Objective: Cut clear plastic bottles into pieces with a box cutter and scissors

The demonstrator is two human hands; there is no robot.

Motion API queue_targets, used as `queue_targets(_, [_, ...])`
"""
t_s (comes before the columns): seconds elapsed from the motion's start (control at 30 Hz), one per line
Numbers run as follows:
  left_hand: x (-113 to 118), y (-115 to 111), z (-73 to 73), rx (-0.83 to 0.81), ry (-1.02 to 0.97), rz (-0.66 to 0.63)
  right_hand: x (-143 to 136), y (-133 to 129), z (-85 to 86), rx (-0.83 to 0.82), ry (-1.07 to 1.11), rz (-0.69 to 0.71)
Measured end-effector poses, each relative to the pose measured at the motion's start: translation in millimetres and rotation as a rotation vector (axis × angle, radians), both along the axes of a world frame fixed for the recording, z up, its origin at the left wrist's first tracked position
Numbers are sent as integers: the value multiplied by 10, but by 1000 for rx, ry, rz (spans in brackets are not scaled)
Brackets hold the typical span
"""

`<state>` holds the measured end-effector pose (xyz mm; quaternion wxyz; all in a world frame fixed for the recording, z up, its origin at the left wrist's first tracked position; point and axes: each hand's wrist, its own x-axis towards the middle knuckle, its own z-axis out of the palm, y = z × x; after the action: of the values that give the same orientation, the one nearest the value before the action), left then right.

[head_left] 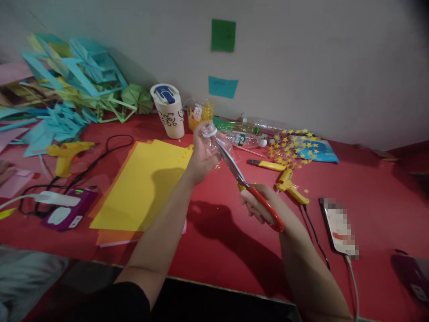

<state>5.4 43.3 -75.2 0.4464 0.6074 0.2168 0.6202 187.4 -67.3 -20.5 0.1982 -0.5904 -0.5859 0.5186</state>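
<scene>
In the head view, my left hand (200,162) grips the cut-off top of a clear plastic bottle (209,138), its neck tilted upward. My right hand (256,203) is closed around red-handled scissors (266,206). The scissor blades reach up and left to the bottle piece and touch or overlap its edge; whether they are cutting plastic I cannot tell. Below my left forearm lie yellow paper sheets (144,188) on top of orange ones. A yellow utility knife (268,165) and a yellow glue gun (291,185) lie to the right of the scissors.
Several plastic bottles (246,139) lie by the wall near a white tumbler (170,112) and yellow paper stars (295,145). A charging phone (338,227) is at right. At left are folded paper shapes (90,67), another glue gun (65,156), cables and a purple power strip (70,210).
</scene>
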Motion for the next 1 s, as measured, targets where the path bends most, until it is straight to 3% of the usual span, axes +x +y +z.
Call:
queue_targets(0.23, [-119, 79, 15, -109, -181, 131, 4, 16, 18, 77, -37, 143])
queue_targets(0.5, [-191, -9, 128, -258, -362, -35, 57, 50, 68, 119, -168, 120])
queue_targets(0.77, [-154, -21, 200, -332, -417, 69, 148, 68, 46, 199, -148, 119])
queue_targets(1.0, [-175, -31, 193, -355, -438, 89, 249, 111, 99, 215, -324, 196])
